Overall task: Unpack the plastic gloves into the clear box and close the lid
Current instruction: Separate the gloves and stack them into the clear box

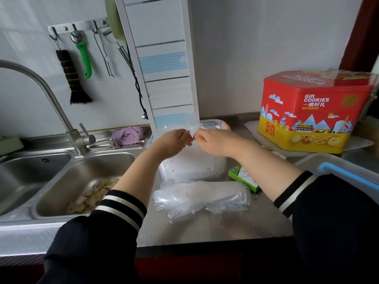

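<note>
The clear box (213, 122) stands at the back of the steel counter, and its clear lid (192, 167) lies in front of it. My left hand (174, 141) and my right hand (213, 140) are raised over them. Both pinch a thin clear plastic bag (180, 125) between fingertips, close together. A pile of clear plastic gloves (201, 196) lies on the counter nearer to me, below both forearms.
A green and white carton (244, 177) lies right of the lid. A red and yellow cookie tin (313, 111) stands at the right. A clear bin with a blue handle (344, 173) is at the right edge. A steel sink (78, 181) with scraps is left.
</note>
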Motion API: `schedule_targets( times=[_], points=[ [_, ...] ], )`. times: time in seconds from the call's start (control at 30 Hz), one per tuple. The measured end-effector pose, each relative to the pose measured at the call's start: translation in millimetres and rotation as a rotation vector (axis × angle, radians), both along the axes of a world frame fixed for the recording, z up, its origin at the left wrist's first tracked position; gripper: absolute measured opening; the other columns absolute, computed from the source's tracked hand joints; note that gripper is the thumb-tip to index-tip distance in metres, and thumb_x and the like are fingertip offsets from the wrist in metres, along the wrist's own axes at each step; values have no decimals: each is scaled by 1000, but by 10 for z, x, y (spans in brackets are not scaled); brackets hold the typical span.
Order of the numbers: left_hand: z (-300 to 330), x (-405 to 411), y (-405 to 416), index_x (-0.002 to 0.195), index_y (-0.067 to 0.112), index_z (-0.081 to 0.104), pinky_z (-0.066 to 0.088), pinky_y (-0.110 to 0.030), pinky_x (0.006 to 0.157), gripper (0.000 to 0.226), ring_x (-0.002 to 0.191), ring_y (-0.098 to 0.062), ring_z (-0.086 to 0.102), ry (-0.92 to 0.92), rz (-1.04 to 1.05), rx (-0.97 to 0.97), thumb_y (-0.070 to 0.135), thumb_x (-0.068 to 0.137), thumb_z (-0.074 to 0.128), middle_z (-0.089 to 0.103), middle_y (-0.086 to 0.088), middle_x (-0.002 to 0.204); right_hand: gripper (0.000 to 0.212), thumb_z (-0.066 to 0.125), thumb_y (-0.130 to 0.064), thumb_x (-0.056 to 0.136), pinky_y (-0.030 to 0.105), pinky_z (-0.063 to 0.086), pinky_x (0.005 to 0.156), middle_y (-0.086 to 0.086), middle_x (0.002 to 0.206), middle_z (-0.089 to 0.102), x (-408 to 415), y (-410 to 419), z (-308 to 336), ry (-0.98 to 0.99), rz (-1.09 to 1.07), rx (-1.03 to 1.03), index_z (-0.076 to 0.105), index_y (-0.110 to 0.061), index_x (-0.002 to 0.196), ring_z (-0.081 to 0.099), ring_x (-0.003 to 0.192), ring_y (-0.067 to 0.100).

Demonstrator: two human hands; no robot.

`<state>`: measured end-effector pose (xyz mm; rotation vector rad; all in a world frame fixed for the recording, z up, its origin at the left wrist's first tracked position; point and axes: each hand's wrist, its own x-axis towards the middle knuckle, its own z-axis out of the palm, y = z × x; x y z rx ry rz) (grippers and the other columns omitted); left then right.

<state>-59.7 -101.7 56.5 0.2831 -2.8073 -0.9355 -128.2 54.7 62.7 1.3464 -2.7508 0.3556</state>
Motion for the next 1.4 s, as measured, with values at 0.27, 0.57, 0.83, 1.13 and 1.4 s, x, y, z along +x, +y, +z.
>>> schedule_targets(
  times=[0.27, 0.57, 0.83, 1.13, 1.4],
  points=[
    [-16, 242, -247, 94, 15, 70, 39, -37, 77, 21, 95, -34, 56, 491, 557, -421, 27, 93, 52, 70, -5, 95, 48, 12, -40, 100, 46, 9, 115, 0, 96, 58, -58, -46, -24, -31, -44, 127, 57, -25, 93, 49, 113, 23],
    [-551, 669, 351, 94, 16, 65, 44, -30, 63, 7, 73, -14, 54, 777, 137, -319, 15, 90, 59, 62, 5, 84, 24, 57, -26, 91, 26, 44, 62, 2, 74, 65, 281, 376, -400, 360, 292, -869, 66, -6, 82, 56, 64, 18],
    [-1188, 718, 645, 104, 19, 60, 41, -28, 78, 23, 93, -17, 55, 363, -49, -83, 29, 95, 41, 67, 6, 96, 40, 76, -33, 77, 22, 35, 88, -9, 111, 55, 509, 768, -1163, -167, 136, -207, 61, -22, 112, 50, 108, 12],
    [-1182, 786, 605, 101, 18, 68, 38, -11, 78, 38, 92, -5, 54, 336, -65, -51, 46, 75, 72, 65, 11, 96, 3, 67, -27, 87, 34, 48, 84, -12, 89, 67, 556, 774, -1279, -360, -28, -575, 70, -28, 87, 60, 88, 9],
    [-1173, 797, 622, 105, 25, 63, 47, -30, 75, 28, 85, -12, 60, 322, 39, -31, 46, 90, 54, 68, 9, 92, 3, 68, -20, 88, 14, 46, 73, -17, 82, 68, 568, 646, -1165, -413, -119, -805, 71, -19, 88, 61, 82, -7]
  ],
)
